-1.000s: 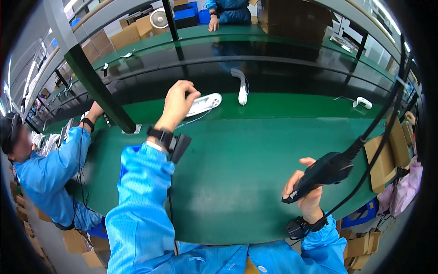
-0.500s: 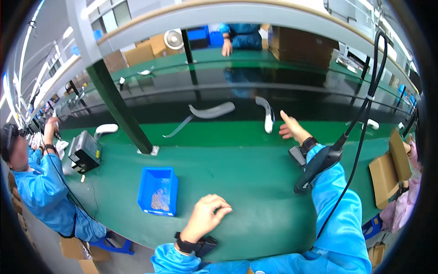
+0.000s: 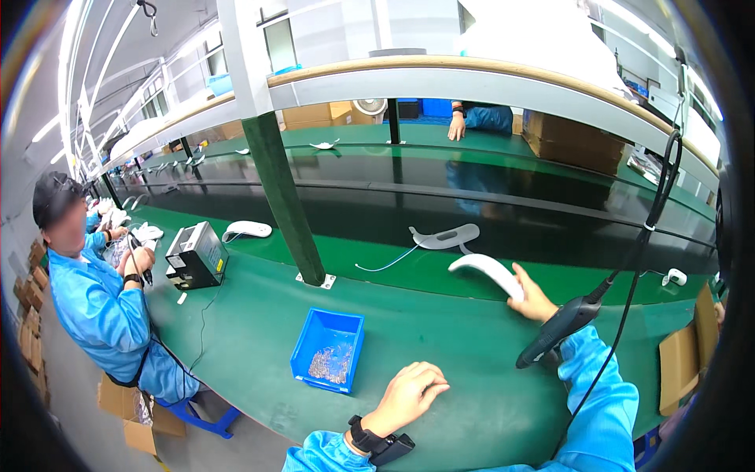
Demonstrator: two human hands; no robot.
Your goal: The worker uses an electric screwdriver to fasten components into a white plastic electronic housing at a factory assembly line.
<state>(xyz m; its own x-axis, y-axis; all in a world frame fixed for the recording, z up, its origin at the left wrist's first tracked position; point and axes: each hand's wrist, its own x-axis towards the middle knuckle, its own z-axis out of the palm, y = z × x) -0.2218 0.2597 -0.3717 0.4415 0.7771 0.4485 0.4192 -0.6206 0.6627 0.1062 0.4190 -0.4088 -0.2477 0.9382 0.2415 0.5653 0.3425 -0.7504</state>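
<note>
Over the near part of the green bench (image 3: 259,338), the left hand (image 3: 407,397) hovers palm down with its fingers loosely curled and the thumb close to the forefinger; whether that grip has hold of anything small, I cannot tell. The right hand (image 3: 535,300) stretches forward, its grip closed on one end of a curved white shell (image 3: 484,270), while a corded black hand tool (image 3: 558,330) hangs in front of the right wrist. A blue bin (image 3: 334,324) with small metal parts (image 3: 330,366) in it stands beyond the left hand. Farther left are a dark green post (image 3: 283,204), a black-and-silver boxy instrument (image 3: 197,256) and a seated co-worker (image 3: 98,299) in blue; an open cardboard box (image 3: 684,366) is at the right, and a metal shelf rail (image 3: 503,79) spans the top. From the right grip the white shell points away to the left, its far end near a pale curved frame (image 3: 460,237) on the dark strip (image 3: 354,216), where the frame's thin cable (image 3: 389,265) trails leftward.
</note>
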